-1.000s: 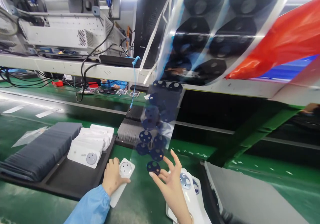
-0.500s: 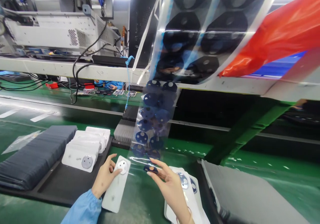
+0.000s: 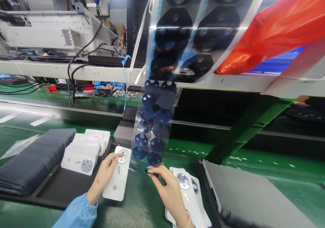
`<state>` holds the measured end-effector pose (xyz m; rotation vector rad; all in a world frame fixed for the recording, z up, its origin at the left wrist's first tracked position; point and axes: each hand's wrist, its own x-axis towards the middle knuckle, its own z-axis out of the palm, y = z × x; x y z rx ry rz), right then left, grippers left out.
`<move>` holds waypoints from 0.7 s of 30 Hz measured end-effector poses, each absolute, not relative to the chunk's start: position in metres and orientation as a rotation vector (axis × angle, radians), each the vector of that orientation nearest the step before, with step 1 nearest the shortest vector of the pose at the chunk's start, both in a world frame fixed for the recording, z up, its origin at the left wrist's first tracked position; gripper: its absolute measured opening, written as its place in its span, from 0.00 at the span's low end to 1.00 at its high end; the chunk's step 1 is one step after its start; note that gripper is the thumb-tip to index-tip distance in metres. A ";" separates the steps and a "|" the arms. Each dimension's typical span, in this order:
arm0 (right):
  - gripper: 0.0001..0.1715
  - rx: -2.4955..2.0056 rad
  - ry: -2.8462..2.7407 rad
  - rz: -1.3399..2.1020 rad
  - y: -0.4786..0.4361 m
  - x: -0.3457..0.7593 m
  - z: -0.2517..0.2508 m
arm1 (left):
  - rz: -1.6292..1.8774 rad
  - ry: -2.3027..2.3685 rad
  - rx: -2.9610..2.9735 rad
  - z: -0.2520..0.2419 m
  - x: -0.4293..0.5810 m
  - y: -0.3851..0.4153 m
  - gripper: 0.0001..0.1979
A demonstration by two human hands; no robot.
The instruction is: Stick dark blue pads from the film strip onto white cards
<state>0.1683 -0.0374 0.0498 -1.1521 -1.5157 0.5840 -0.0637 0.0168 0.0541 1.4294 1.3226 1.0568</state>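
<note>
My left hand [image 3: 105, 174] rests on a white phone back cover [image 3: 117, 178] lying on the green mat, thumb near its round camera opening. My right hand [image 3: 166, 187] pinches a small dark round lens sticker [image 3: 150, 170] at the lower end of a clear film strip [image 3: 154, 119] that hangs down and carries several dark blue round stickers. Under my right wrist lies a stack of white covers with lens rings fitted [image 3: 186, 190].
A black tray [image 3: 58, 184] at left holds white covers [image 3: 87, 146] and a dark stack [image 3: 30, 160]. Another stack [image 3: 124, 133] sits behind. A grey tray [image 3: 243, 197] is at right. Large film sheets and red plastic [image 3: 266, 28] hang overhead; a shelf with cables runs across the back.
My right hand closed from spread fingers to a pinch on the lowest sticker and drew it down. My left hand slid the white cover a little left and away.
</note>
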 end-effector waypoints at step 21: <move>0.07 -0.855 -1.331 0.672 -0.067 0.146 0.048 | 1.260 1.461 1.438 0.030 -0.041 0.017 0.13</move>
